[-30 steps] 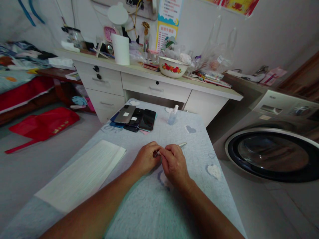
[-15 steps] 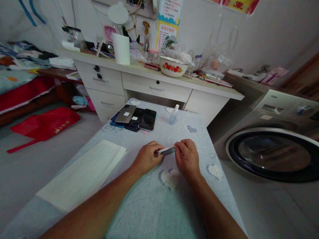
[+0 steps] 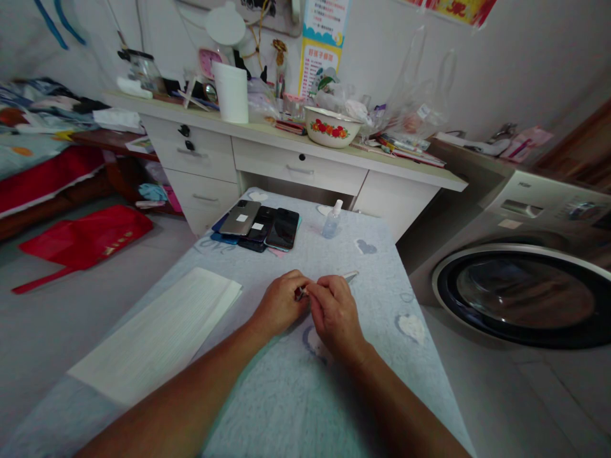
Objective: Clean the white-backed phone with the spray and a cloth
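Note:
Over the middle of the cloth-covered table, my left hand (image 3: 284,299) is closed on the near end of a thin flat object (image 3: 352,276), dark at that end. Beside it, my right hand (image 3: 334,312) is closed, its fingertips meeting those of my left hand; what they pinch, if anything, is too small to name. The object's pale far tip shows beyond my right knuckles, while its middle is hidden. Beyond my hands lie several phones (image 3: 282,229), partly overlapping, and a small clear spray bottle (image 3: 331,219) stands upright. A folded pale cloth or paper (image 3: 162,334) lies left of my forearm.
Behind the table (image 3: 382,254) stands a white desk (image 3: 267,152) with a flowered bowl (image 3: 331,127), a white canister (image 3: 230,94) and plastic bags. A washing machine (image 3: 506,216) is at the right. A red bag (image 3: 90,238) lies on the floor at the left.
My right hand has moved left along the object, from its far end to my left fingertips. The object's far tip now shows past my right hand. My left hand has hardly moved.

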`<state>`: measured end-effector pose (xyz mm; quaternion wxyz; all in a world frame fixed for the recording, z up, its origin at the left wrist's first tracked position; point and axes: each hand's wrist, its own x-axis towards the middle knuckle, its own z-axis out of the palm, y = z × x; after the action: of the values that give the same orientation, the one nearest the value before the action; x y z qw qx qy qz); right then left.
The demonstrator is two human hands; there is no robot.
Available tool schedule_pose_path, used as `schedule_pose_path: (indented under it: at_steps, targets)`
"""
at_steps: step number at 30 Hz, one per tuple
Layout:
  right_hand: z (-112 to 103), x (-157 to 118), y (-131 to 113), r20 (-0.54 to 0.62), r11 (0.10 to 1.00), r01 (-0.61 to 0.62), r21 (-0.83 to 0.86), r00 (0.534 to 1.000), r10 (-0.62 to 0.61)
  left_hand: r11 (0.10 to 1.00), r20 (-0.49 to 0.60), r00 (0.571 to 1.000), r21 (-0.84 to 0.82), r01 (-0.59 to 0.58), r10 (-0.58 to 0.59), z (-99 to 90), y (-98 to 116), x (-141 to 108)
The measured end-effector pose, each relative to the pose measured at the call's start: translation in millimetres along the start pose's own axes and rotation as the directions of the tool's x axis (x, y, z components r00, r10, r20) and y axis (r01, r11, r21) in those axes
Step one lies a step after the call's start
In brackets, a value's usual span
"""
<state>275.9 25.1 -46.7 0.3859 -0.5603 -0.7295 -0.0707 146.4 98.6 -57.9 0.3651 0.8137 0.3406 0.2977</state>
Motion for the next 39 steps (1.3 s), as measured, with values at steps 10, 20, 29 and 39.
schedule_pose_path:
  at_steps: [10,20,29,39]
  targets:
    - [-5.5,1.2,12.7,0.01,0.999,-0.019,-0.045,1.0,0.019,0.999,0.0,1.0,0.04,0.006,-0.006,-1.1,2.5,0.9]
    - [-20.6,1.7,44.6,-0.06,0.985,-0.133,-0.112,0.99,0.127,0.998,0.024,0.999,0.062,0.029,-0.031,-2.8,3.0,0.9]
    - [-27.6,3.7,59.7,-0.097,0.969,-0.192,-0.157,0.979,0.178,0.998,0.02,1.0,0.059,0.014,-0.015,-2.7,1.6,1.3]
    - [-16.6,2.3,31.7,-0.046,0.988,-0.095,-0.118,0.995,0.09,0.999,0.018,1.0,0.052,0.014,-0.015,-1.4,5.5,0.1]
